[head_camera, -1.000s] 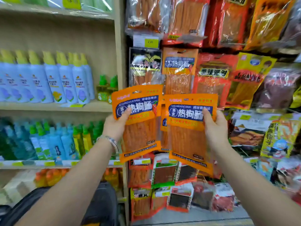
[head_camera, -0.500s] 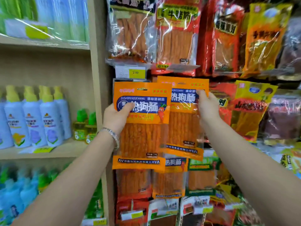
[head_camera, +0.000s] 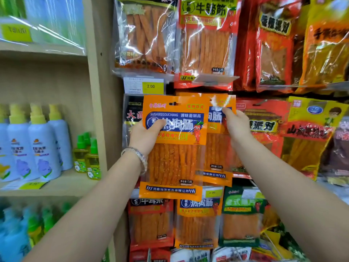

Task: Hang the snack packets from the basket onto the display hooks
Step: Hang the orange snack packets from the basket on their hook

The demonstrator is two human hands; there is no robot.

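My left hand [head_camera: 144,135] grips an orange snack packet [head_camera: 173,159] with a blue label by its left edge, thumb on the front. The hang hole at its top is free of any hook. My right hand [head_camera: 237,123] pinches a second orange packet [head_camera: 217,159] near its top, up against the display wall. That packet lies partly behind the first one, and its top edge sits just under the red packet above. No hook is visible behind it, and no basket is in view.
Packets hang densely on the wall: clear and red ones [head_camera: 204,44] above, a black one [head_camera: 132,114] to the left, red and yellow ones [head_camera: 309,137] to the right, more below. A yellow price tag [head_camera: 151,86] sits above. A wooden shelf post [head_camera: 100,110] and spray bottles [head_camera: 43,148] stand left.
Both hands have risen with their packets and closed in on the display wall. The right packet has gone up and back behind the left one, close to the row under the price tag.
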